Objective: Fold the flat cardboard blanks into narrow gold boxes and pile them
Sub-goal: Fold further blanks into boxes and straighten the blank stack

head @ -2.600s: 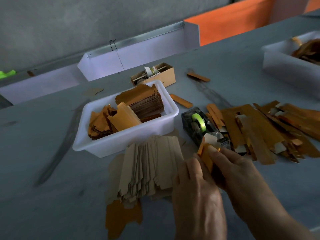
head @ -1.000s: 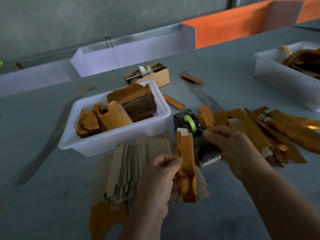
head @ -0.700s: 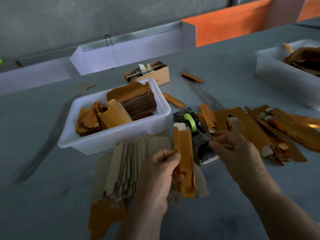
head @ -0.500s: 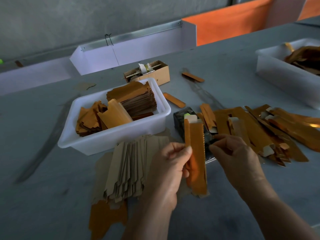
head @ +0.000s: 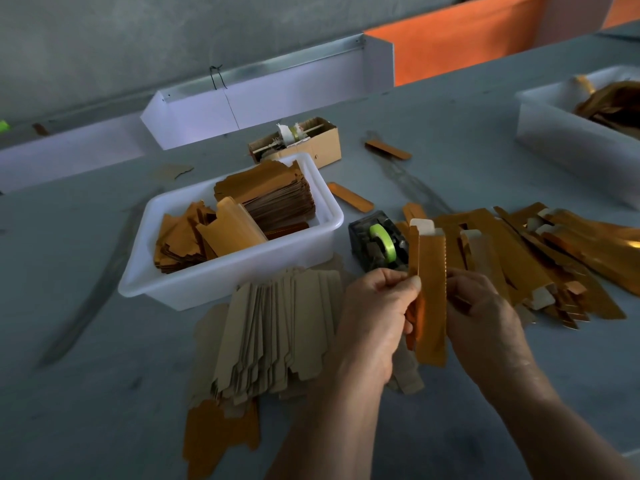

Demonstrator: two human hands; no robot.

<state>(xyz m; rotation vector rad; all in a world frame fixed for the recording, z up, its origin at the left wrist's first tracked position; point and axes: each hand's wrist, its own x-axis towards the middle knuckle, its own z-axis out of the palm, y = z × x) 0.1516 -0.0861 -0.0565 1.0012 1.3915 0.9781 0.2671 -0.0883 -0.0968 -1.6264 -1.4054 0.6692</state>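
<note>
A narrow gold box (head: 429, 292) stands upright between my hands, its white end flap open at the top. My left hand (head: 375, 317) pinches its left edge between thumb and fingers. My right hand (head: 485, 317) has its fingers curled against the right edge; whether a strip of tape is between them I cannot tell. A fanned stack of flat blanks (head: 277, 334), brown side up, lies left of my hands. A pile of folded gold boxes (head: 554, 258) spreads over the table on the right.
A white tub (head: 194, 289) with gold blanks sits beyond the stack. A black tape dispenser (head: 375, 245) with green tape stands behind the held box. Another white tub (head: 568, 140) is far right. A small cardboard box (head: 311, 142) and loose gold strips lie further back.
My right hand came back from the tape dispenser to the box's right edge. My left hand carried the box to the right and lifted it a little.
</note>
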